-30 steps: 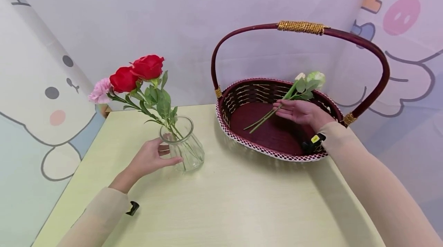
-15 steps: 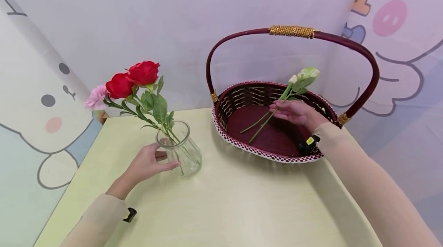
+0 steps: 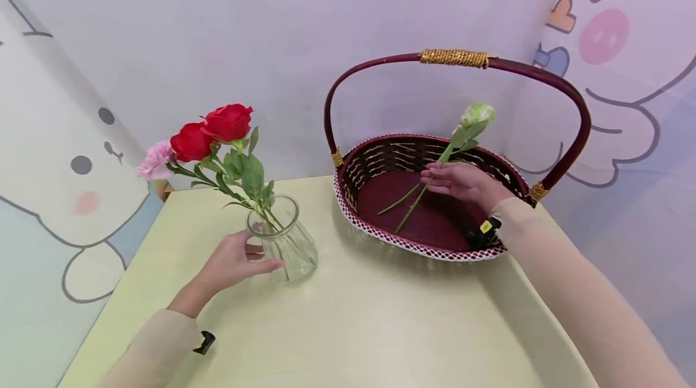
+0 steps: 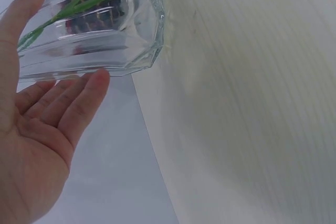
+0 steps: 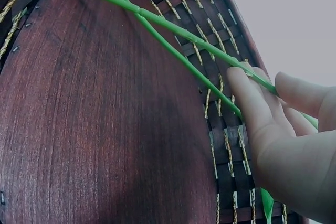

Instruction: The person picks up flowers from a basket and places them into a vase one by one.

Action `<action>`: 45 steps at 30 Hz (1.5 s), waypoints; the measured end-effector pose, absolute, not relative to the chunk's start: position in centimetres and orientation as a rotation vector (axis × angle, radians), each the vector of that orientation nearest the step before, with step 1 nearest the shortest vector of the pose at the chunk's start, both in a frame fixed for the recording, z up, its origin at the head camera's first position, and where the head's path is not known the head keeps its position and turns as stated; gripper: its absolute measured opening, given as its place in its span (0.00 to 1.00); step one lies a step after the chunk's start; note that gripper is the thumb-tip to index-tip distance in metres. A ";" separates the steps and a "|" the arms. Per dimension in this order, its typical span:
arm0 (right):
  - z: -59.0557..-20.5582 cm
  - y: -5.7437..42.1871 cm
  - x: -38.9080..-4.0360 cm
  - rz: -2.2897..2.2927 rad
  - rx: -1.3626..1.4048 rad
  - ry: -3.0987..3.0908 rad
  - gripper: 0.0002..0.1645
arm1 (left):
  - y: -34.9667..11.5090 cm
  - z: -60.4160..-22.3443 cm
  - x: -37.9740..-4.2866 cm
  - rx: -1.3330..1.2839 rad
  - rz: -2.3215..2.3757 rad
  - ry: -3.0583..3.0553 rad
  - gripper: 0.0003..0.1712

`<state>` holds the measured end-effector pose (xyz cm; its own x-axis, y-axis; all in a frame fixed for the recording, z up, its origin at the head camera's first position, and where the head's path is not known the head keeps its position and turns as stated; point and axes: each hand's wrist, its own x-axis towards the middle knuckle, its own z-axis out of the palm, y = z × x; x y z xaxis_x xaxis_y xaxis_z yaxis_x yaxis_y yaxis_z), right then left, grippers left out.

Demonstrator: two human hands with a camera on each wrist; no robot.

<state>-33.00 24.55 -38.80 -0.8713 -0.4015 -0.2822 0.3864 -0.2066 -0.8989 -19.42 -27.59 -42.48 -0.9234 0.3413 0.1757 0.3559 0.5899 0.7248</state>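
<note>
My left hand (image 3: pixel 231 264) holds the side of a clear glass vase (image 3: pixel 298 250), thumb on one side and fingers on the other. Two red roses (image 3: pixel 227 122) and a pink carnation (image 3: pixel 155 159) lean left out of the vase. Over the woven basket (image 3: pixel 391 241), my right hand (image 3: pixel 462 182) pinches the green stem of a white-green rose (image 3: pixel 478 113) between thumb and fingers. In the right wrist view, the pinched stem (image 5: pixel 173 27) crosses a second green stem (image 5: pixel 184 62) that passes behind the fingers. The second stem's bloom is hidden.
The basket's tall arched handle (image 3: pixel 577 116) rises over the right hand. A pale wooden table (image 3: pixel 370 321) carries vase and basket. Behind stands a light cloth backdrop (image 3: pixel 272 43) with cartoon animals.
My right hand has gripped the white-green rose's stem and tilted it more upright, its lower end swinging away from the other stem. A cream bud beside it has gone from sight. The left hand stays on the vase.
</note>
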 end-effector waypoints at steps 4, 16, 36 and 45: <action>-39.2 25.5 -32.3 -2.095 -0.018 1.581 0.11 | -26.7 -43.1 -19.5 -0.640 -1.295 -2.804 0.41; -38.7 24.3 -33.1 -2.093 -0.046 1.580 0.12 | -27.3 -42.0 -19.3 -0.720 -1.293 -2.765 0.41; -38.7 23.8 -32.7 -2.069 -0.082 1.583 0.21 | -27.7 -42.7 -19.5 -0.720 -1.417 -2.771 0.37; -38.6 23.9 -32.9 -2.124 -0.097 1.530 0.13 | -27.7 -42.7 -19.9 -0.746 -1.438 -2.752 0.36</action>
<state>-32.87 23.88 -38.65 -0.8642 -0.4447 -0.2356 0.3643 -0.2299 -0.9025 -19.92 -27.68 -42.68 -0.8896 0.4255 0.1657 0.3790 0.4857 0.7877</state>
